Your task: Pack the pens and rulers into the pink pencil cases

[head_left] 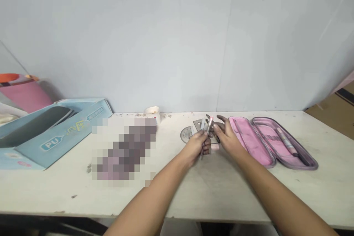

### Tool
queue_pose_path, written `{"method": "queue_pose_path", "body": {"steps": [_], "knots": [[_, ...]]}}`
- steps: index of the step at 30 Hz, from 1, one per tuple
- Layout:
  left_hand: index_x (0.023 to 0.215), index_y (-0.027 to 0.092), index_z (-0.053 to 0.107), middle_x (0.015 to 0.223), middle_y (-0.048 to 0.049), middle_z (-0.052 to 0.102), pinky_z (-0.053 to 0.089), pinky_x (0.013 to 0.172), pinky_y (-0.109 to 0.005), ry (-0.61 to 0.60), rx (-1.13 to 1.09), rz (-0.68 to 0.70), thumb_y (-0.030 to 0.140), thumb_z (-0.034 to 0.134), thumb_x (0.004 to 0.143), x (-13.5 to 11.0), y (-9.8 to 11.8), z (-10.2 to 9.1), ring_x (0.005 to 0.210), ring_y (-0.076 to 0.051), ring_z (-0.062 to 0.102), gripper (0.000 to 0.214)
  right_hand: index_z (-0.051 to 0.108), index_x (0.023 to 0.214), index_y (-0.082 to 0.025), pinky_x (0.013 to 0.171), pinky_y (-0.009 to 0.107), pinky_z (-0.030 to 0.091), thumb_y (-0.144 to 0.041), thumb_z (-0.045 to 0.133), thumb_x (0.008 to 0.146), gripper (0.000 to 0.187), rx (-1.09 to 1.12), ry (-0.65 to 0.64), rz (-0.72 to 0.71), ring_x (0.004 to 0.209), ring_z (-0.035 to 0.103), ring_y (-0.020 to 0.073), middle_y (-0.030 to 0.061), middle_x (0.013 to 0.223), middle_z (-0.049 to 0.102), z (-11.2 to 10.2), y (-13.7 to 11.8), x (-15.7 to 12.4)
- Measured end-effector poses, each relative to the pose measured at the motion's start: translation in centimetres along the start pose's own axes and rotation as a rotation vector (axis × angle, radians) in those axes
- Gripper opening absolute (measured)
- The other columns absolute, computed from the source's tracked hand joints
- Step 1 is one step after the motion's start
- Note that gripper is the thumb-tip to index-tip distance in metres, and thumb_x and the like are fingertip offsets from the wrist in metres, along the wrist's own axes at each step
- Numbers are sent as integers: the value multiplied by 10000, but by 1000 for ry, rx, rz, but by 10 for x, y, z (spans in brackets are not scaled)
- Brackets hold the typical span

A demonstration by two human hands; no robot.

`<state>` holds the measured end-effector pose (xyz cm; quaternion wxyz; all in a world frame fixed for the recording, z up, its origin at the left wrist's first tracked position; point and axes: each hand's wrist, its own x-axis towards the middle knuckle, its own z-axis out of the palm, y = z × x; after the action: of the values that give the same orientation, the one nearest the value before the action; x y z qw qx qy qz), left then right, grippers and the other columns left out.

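My left hand [197,146] is closed around a pink pen [209,124], held upright-tilted above the table. My right hand [225,134] is just right of it, fingers spread and stretched toward the pen's upper end and toward the clear rulers behind. A clear protractor [187,132] and a clear set square [198,123] lie flat just beyond my hands. A small pink eraser-like piece [215,147] lies between my hands on the table. An open pink pencil case [272,141] lies to the right, with a pen [287,144] lying in its right half.
A light blue cardboard box [59,132] lies open at the left. A small white cup [153,112] stands by the wall. A blurred-out patch [125,151] covers something left of my hands. The white table's front edge [83,214] runs along the bottom.
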<state>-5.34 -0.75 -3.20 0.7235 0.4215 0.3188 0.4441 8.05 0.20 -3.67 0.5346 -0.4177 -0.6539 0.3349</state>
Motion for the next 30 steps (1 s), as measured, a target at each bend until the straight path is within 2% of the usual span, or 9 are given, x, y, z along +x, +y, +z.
{"method": "queue_pose_path", "body": {"steps": [3,5,9,13,16,22,25,28,30], "knots": [[761,169,436,532,74,353,190,376,-126,-54,63,-102,343,546,783,-4,-5,11,383,-17,253,208,293,1251,-223,711,317,479,-428,429,835,483,212,1,39,796,594,151,99,1015,603,-8,-6,6],[752,160,460,540,62,383,240,379,-131,-58,83,-105,344,570,771,-5,-4,15,392,-19,304,216,370,1175,-225,666,291,476,-399,436,825,396,274,144,26,757,588,137,78,961,606,-18,-9,10],[828,154,524,686,-4,537,480,626,-232,56,-18,69,253,617,743,-2,9,12,629,-94,566,161,487,865,-197,518,210,410,-295,474,746,155,326,364,67,612,532,93,20,790,574,-32,-6,16],[889,188,524,885,-29,611,467,856,-336,140,-171,274,156,605,736,2,23,0,900,-153,606,175,526,788,-177,375,195,261,-366,457,749,205,235,25,262,415,391,70,-19,591,536,-24,-3,10],[879,179,548,862,-14,606,479,843,-336,192,-173,312,165,644,706,2,25,-7,876,-142,602,198,563,758,-170,419,213,300,-491,384,804,370,18,-175,250,424,411,93,-32,491,488,-13,-6,3],[806,156,597,697,32,534,510,664,-245,281,-101,271,225,724,622,1,19,-7,625,-61,524,234,570,901,-186,652,252,391,-415,492,779,271,-291,40,-59,741,534,146,27,829,608,-20,-11,1],[798,156,597,676,28,531,511,644,-243,272,-101,257,251,740,601,1,17,-6,629,-70,527,261,551,952,-188,604,246,392,-448,483,788,315,-202,18,6,660,523,132,14,762,600,-28,-10,3],[801,149,599,682,19,542,511,636,-236,277,-79,245,261,752,586,2,16,-7,634,-74,533,287,558,777,-180,531,229,359,-481,443,806,324,-180,-12,96,549,462,110,-20,593,521,-32,-8,3],[798,147,596,674,18,543,511,636,-236,279,-59,242,275,754,585,3,16,-9,632,-75,535,295,568,817,-183,539,218,357,-457,495,781,286,-153,-5,62,579,462,101,-16,671,547,-32,-9,3]]}}
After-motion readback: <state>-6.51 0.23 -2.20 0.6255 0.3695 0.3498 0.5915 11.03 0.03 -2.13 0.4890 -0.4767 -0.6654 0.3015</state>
